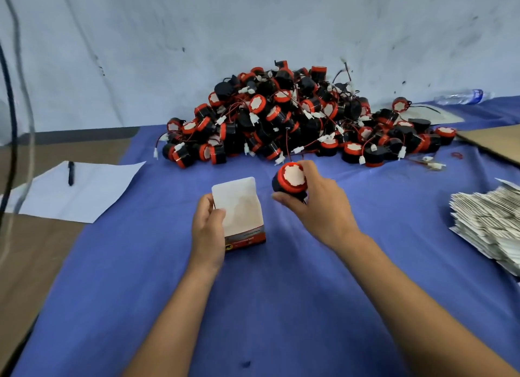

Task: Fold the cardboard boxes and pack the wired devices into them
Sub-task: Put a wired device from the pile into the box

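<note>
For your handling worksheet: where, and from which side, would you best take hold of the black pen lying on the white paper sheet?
Pinch the black pen at mid-barrel, coming from straight above with fingers across its width. It lies flat on the white paper sheet, pointing away from the person, with both long sides apparently free.

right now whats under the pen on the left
The pen lies on a white paper sheet. The sheet overlaps the blue cloth and a brown surface. Whatever is beneath the paper is covered.
</note>
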Tool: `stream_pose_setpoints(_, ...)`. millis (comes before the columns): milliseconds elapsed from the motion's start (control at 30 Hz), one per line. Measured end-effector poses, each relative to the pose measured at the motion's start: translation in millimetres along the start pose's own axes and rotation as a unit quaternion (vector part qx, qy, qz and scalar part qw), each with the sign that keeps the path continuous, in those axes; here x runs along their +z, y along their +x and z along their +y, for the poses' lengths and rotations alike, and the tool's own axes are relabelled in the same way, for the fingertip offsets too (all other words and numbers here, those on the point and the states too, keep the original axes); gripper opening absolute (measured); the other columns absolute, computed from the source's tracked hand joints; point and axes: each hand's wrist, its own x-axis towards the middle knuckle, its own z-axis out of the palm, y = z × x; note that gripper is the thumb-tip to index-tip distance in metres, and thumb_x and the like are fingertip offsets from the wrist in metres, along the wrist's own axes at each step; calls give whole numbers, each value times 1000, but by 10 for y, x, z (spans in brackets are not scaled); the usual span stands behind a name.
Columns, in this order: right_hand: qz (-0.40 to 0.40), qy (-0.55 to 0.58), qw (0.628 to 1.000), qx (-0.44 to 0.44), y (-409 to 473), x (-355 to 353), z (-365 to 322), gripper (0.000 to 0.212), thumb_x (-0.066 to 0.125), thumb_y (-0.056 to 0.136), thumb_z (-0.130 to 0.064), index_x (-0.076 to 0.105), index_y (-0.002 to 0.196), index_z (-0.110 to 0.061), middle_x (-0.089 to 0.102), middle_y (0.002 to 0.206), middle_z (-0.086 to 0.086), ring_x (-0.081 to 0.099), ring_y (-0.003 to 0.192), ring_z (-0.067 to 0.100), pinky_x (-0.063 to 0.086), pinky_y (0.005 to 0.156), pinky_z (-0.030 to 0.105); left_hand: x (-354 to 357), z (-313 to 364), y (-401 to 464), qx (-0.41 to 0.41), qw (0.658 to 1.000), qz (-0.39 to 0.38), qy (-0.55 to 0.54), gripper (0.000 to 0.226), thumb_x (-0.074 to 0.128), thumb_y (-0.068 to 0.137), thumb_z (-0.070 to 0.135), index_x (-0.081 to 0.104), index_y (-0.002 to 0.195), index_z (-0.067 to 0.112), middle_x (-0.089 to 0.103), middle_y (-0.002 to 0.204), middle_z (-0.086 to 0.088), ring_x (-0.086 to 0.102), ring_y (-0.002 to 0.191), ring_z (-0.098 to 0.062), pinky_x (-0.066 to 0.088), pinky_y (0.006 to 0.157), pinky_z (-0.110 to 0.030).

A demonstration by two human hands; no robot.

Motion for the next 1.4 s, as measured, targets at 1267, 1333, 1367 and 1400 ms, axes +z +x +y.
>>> stream_pose_setpoints(1267, -112, -83, 962, 236, -217, 19, -117, 57, 44, 102, -59, 54, 134, -14, 68, 116, 10, 59, 112, 34, 48, 85, 41, 137, -96, -110, 149, 964, -4, 220, 17, 47, 103, 36, 46, 108, 20, 55, 82, 12, 54, 76, -5, 36, 65, -25)
stream_pose_setpoints(1333, -130, -103, 959, 230, -208, -59, -93, 57, 42, 100, -64, 65, 96, -12, 73, 88, 5, 66, 89, 28, 54, 73, 37, 126, -125, -81, 153, 955, -5, 256, 16, 55, 104, 27, 49, 115, 18, 63, 97, 9, 58, 86, -9, 43, 72, -30)
stream_pose_setpoints(1367, -151, -113, 955, 228, -204, -108, -121, 59, 45, 99, -64, 64, 85, -10, 73, 78, 5, 67, 81, 27, 56, 72, 37, 116, -141, -63, 133, 955, -7, 264, 19, 58, 103, 24, 50, 119, 17, 66, 104, 6, 61, 93, -14, 47, 76, -34)
stream_pose_setpoints(1400, -168, -116, 953, 223, -197, -152, -157, 57, 50, 98, -61, 65, 83, -7, 72, 72, 6, 68, 78, 27, 57, 71, 38, 113, -149, -50, 110, 958, -10, 266, 19, 59, 102, 22, 52, 119, 16, 68, 106, 3, 62, 96, -18, 49, 78, -37)
